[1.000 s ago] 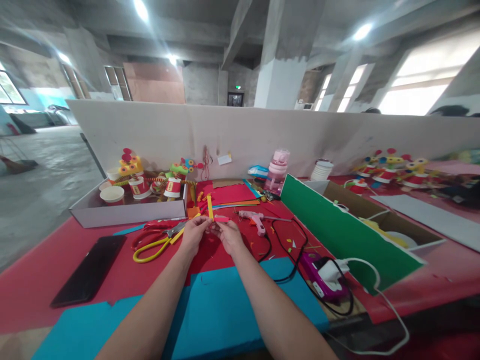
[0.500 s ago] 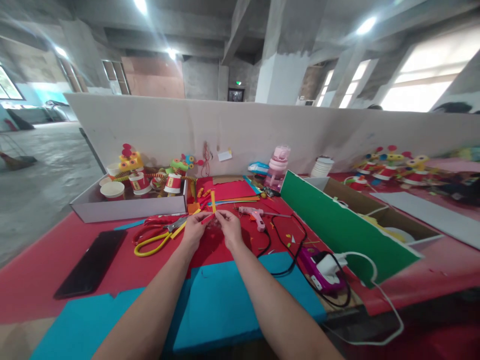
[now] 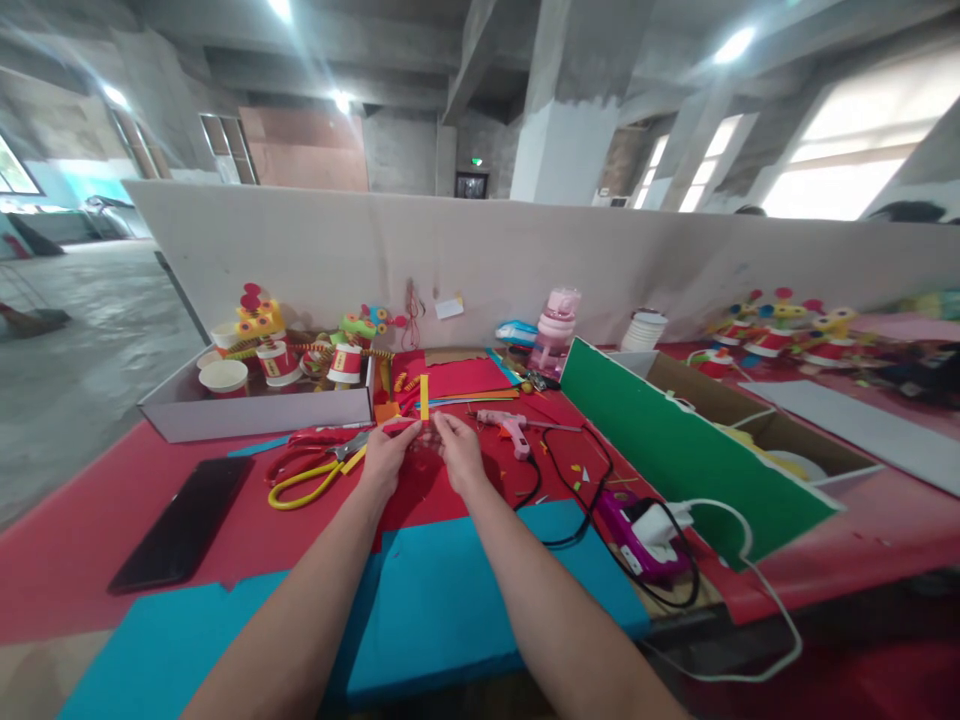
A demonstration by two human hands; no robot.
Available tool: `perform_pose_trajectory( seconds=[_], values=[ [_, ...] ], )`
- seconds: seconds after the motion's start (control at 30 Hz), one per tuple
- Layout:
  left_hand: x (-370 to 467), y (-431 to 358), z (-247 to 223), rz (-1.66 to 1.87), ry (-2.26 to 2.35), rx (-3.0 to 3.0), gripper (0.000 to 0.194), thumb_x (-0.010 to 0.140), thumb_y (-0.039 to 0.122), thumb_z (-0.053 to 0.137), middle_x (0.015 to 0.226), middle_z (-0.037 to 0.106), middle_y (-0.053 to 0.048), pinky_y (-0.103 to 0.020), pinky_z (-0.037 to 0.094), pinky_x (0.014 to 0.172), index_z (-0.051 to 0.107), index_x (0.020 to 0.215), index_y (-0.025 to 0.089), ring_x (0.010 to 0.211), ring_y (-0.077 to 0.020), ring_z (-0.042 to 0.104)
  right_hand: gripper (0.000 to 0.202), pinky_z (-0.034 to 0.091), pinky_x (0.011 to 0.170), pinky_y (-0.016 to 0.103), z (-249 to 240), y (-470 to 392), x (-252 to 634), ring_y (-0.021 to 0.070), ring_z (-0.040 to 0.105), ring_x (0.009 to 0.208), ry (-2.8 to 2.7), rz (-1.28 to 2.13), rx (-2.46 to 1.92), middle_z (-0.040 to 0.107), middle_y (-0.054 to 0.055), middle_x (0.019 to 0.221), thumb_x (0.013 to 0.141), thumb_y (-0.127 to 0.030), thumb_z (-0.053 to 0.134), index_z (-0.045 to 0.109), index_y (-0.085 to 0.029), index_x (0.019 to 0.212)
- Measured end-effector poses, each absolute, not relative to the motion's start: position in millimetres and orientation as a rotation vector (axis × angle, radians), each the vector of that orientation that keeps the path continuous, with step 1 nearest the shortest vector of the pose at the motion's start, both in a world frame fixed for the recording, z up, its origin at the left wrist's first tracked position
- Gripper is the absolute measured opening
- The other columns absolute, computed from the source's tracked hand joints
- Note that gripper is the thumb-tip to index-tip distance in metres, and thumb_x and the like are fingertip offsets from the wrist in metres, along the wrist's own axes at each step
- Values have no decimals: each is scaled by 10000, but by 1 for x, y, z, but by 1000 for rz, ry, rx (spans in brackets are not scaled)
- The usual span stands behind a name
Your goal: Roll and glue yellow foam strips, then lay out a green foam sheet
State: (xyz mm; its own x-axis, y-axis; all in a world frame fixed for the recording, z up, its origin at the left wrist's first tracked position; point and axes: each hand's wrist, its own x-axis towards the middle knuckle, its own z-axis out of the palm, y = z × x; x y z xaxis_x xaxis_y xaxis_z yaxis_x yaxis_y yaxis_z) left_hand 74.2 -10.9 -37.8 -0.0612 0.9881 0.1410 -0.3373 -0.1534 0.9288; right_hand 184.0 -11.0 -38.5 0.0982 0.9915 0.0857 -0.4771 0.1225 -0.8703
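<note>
since the earlier frame, the right hand (image 3: pixel 460 455) has edged off the left hand (image 3: pixel 388 460), which on my feed pinches the yellow strip (image 3: pixel 424 398) upright between them. whether the right holds anything, i can't tell. probably light, easily creased: i'd grip its base.

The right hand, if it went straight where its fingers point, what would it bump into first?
Probably the yellow strip, just ahead and a little left of the right hand. One view makes depth hard to judge, so it might slip past instead.
</note>
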Motion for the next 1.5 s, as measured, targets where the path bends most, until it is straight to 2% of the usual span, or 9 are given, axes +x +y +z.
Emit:
perform_pose_trajectory(
  seconds=[0.1, 0.27, 0.43, 0.67, 0.8, 0.97, 1.1, 1.2, 1.5],
  values=[
    [73, -10, -37, 1484, 902, 1051, 322, 593, 365, 809, 664, 672, -43, -243, 444, 572, 683, 759, 120, 570, -129, 578, 372, 480, 581, 254, -38, -11, 187, 121, 570, 536, -854, 1302, -821, 637, -1, 601, 661, -524, 692, 676, -165, 757],
    [74, -13, -32, 1480, 899, 1006, 306, 553, 334, 827, 596, 639, -22, -223, 401, 531, 682, 712, 118, 514, -101, 527, 263, 468, 607, 257, -40, -10, 187, 130, 571, 564, -985, 1141, -898, 637, -16, 587, 605, -393, 750, 697, -172, 737],
    [73, -17, -29, 1431, 882, 922, 310, 534, 348, 831, 554, 612, -16, -223, 382, 505, 667, 661, 118, 491, -100, 512, 237, 465, 600, 259, -39, -10, 189, 124, 559, 548, -1012, 1153, -892, 619, -23, 568, 621, -389, 726, 673, -176, 710],
    [70, -11, -33, 1465, 972, 1100, 296, 557, 358, 816, 536, 595, -2, -216, 375, 508, 659, 648, 124, 491, -91, 494, 273, 455, 562, 245, -33, -13, 197, 111, 536, 520, -1060, 1213, -931, 598, -37, 554, 561, -400, 758, 643, -176, 667],
    [63, -10, -28, 1519, 956, 933, 312, 542, 360, 816, 505, 549, 28, -210, 394, 502, 603, 612, 144, 474, -79, 473, 247, 459, 561, 245, -32, -13, 194, 113, 540, 517, -968, 1198, -948, 586, -41, 529, 575, -375, 745, 632, -176, 667],
    [57, -10, -24, 1553, 952, 748, 360, 552, 426, 801, 547, 563, 33, -229, 426, 487, 618, 698, 152, 450, -78, 465, 252, 456, 555, 239, -35, -10, 196, 108, 533, 519, -814, 1201, -907, 577, -39, 540, 572, -361, 744, 611, -178, 686],
    [66, -10, -27, 1473, 898, 903, 358, 572, 408, 813, 599, 600, 11, -206, 408, 500, 635, 724, 138, 484, -72, 499, 234, 420, 529, 230, -38, -9, 194, 110, 521, 514, -907, 1156, -932, 566, -40, 539, 602, -374, 719, 616, -182, 688],
    [71, -10, -30, 1470, 882, 986, 328, 566, 378, 823, 558, 584, 9, -201, 394, 503, 636, 661, 125, 493, -74, 502, 196, 410, 536, 231, -40, -10, 189, 113, 515, 522, -1055, 1087, -940, 565, -38, 542, 641, -364, 687, 621, -183, 677],
    [51, -1, -28, 1655, 942, 727, 381, 494, 405, 842, 513, 551, 37, -199, 395, 457, 631, 667, 139, 449, -70, 474, 207, 441, 543, 238, -37, -12, 191, 113, 524, 518, -1071, 1069, -966, 556, -49, 531, 624, -369, 696, 608, -186, 660]
  ],
)
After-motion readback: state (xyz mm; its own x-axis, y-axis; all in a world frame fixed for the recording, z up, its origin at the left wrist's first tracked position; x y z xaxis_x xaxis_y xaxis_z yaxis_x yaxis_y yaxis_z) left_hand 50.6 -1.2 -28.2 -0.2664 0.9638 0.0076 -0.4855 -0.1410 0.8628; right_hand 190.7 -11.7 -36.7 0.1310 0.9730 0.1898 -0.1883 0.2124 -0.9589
